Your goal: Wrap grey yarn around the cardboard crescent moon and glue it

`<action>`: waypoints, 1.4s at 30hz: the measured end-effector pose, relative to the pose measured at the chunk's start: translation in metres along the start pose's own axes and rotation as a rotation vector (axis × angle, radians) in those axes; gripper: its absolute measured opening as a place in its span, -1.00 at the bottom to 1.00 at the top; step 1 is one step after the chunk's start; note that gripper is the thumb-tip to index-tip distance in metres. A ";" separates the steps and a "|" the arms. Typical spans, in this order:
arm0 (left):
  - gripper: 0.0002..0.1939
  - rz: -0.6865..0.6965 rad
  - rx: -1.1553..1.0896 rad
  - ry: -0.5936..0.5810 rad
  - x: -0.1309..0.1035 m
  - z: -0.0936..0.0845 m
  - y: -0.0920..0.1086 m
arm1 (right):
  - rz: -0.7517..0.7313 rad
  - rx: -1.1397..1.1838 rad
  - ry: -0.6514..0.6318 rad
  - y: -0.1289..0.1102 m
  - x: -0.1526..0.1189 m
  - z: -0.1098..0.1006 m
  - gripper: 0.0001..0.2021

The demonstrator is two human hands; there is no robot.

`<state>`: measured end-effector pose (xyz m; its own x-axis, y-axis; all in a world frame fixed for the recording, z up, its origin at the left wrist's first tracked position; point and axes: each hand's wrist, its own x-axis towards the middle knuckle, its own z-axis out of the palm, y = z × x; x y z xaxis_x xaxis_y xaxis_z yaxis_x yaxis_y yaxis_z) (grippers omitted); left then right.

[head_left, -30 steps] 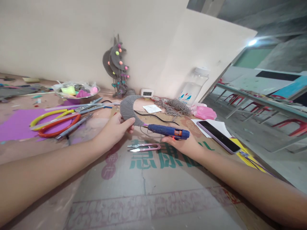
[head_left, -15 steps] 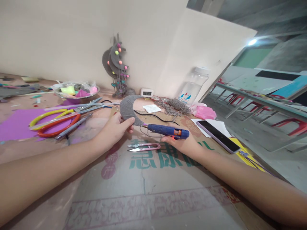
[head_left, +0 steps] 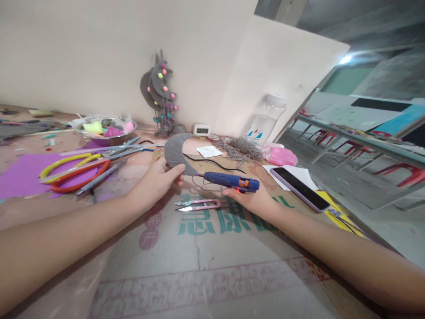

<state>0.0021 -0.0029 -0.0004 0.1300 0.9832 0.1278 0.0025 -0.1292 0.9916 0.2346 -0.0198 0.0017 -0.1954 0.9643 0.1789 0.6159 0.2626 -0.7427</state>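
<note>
Head view, shift: since 0.5 s ago everything has slid slightly left across the picture; hands, crescent and gun keep their places relative to each other.
Crescent: the moon-shaped piece [head_left: 174,154] is closely wrapped in grey yarn, the strands lying side by side across its curve; its hollow faces right, over the far part of the cardboard [head_left: 159,277].
Lower tip: at the gun's nozzle; whether the 2 touch, I cannot tell.
Loose strand: thin grey yarn [head_left: 207,189] loops below that tip, under the gun.
Left hand [head_left: 161,179]: thumb and fingers closed on the crescent's lower left edge.
Right hand [head_left: 249,199]: gripping the blue glue gun [head_left: 221,179], red light glowing; most fingers hidden.
Snips [head_left: 209,204]: pink-handled, lying nearer than the gun, blades pointing left.
Yarn heap [head_left: 247,149]: grey, tangled, beside the clear bottle [head_left: 265,119].
</note>
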 end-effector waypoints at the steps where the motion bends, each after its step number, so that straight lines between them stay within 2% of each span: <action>1: -0.78 -0.001 0.000 0.003 0.000 0.000 0.000 | -0.002 0.000 0.001 0.000 0.000 0.000 -0.69; 10: -0.80 -0.016 -0.029 0.003 0.001 0.000 -0.002 | 0.002 0.007 0.000 0.001 0.000 0.000 -0.70; 21: -0.80 -0.020 0.021 0.037 -0.001 0.001 0.005 | -0.019 -0.056 0.080 -0.001 0.003 -0.005 -0.73; 27: -0.78 -0.070 -0.070 0.052 0.001 0.001 -0.001 | -0.162 -0.043 0.120 -0.011 0.010 -0.021 -0.71; 30: -0.76 -0.093 -0.105 0.049 0.001 0.001 -0.003 | -0.193 -0.056 0.157 -0.011 0.027 -0.035 -0.71; 34: -0.75 -0.093 -0.066 0.051 0.000 0.002 -0.002 | -0.153 -0.148 0.208 0.004 0.069 -0.046 -0.63; 38: -0.75 -0.071 -0.041 0.030 0.000 0.001 0.000 | -0.014 -0.240 0.206 0.032 0.112 -0.040 -0.63; 42: -0.77 -0.089 -0.023 0.037 0.000 0.001 0.001 | 0.043 -0.242 0.214 0.057 0.135 -0.033 -0.61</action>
<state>0.0036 -0.0029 0.0008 0.0938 0.9948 0.0391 -0.0108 -0.0383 0.9992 0.2682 0.1261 0.0046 -0.0162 0.9534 0.3012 0.7887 0.1974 -0.5823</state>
